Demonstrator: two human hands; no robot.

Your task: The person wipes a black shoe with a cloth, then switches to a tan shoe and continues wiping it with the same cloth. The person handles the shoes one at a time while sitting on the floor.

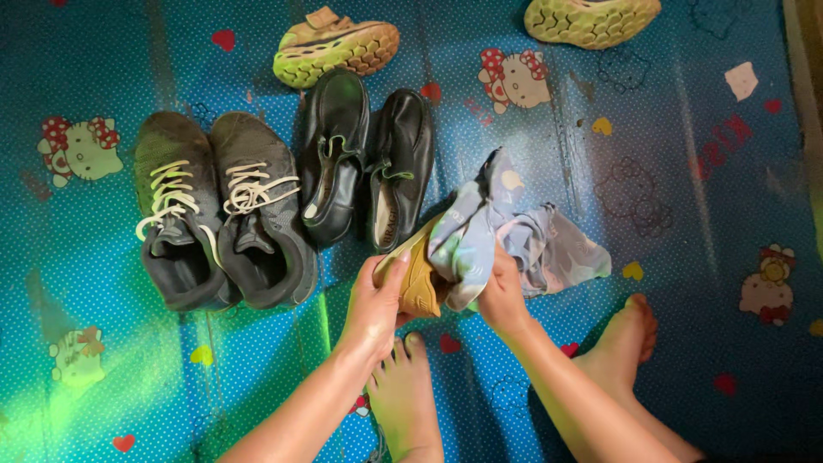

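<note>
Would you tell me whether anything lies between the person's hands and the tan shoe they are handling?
Only the cloth. The left hand grips the tan shoe directly; the right hand presses the pale blue cloth against it, so cloth lies between them.

I saw soft matt cloth, glossy smooth black leather shoes, matt mesh sneakers, slick shiny plastic mat.

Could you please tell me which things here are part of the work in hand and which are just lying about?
In hand: tan shoe in left hand; pale cloth in right hand.

Lying about: grey laced sneakers, black leather shoes, two yellow-soled shoes, patterned blue mat.
</note>
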